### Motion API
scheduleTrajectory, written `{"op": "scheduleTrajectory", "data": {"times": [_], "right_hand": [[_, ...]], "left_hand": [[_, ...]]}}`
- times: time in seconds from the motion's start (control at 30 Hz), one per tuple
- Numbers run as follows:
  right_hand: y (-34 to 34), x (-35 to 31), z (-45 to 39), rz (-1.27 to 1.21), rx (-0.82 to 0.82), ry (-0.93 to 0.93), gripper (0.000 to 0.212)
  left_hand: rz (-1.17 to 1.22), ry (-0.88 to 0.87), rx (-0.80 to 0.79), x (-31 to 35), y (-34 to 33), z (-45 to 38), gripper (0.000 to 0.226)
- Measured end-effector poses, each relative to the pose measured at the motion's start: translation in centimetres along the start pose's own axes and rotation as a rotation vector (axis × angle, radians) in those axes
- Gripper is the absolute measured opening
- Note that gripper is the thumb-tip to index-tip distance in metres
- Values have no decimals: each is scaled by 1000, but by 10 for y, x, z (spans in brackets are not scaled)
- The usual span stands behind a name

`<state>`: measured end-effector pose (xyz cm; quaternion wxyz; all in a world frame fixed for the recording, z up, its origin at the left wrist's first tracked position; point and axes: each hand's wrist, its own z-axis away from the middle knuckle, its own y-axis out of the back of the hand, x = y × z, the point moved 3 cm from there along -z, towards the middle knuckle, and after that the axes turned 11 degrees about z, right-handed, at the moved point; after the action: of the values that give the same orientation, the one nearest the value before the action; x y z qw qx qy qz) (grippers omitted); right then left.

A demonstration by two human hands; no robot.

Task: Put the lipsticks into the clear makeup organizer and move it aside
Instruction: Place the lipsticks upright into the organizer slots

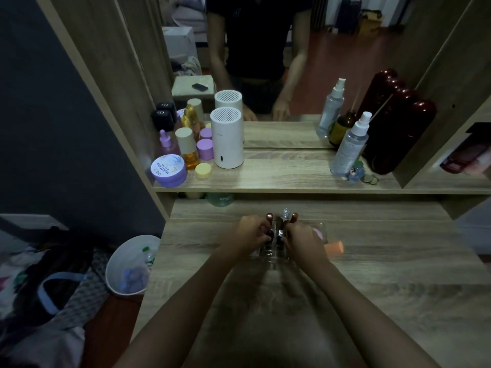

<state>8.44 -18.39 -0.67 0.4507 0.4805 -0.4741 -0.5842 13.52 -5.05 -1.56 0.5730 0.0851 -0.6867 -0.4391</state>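
The room is dim, so small things are hard to see. The clear makeup organizer is see-through and mostly hidden behind the two hands; only its front edge and a bit of its right end show. It sits on the wooden table, a little past the middle toward 12 o'clock.

Lipsticks stand upright in the organizer. Three tops poke out at its 12 o'clock side: two brownish red ones and a shiny silver one between them. A darker one shows lower down between the hands. How many there are in all is hard to tell.

An orange sponge lies at 3 o'clock, just beside the organizer.

Both arms reach straight forward. The left hand is curled, with its fingertips pinched at a dark lipstick. The right hand is curled too, fingers bent by the silver one, but I cannot tell if it really grips it.
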Motion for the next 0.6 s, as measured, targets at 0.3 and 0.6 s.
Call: {"op": "scheduleTrajectory", "data": {"times": [0.3,0.6], "right_hand": [[-2,-1,-4,54,5,29,21],[16,3,8,-66,131,47,17]], "left_hand": [[-43,-12,43,-5,-5,2,27],[-30,-59,44,-8,-1,10,34]]}}
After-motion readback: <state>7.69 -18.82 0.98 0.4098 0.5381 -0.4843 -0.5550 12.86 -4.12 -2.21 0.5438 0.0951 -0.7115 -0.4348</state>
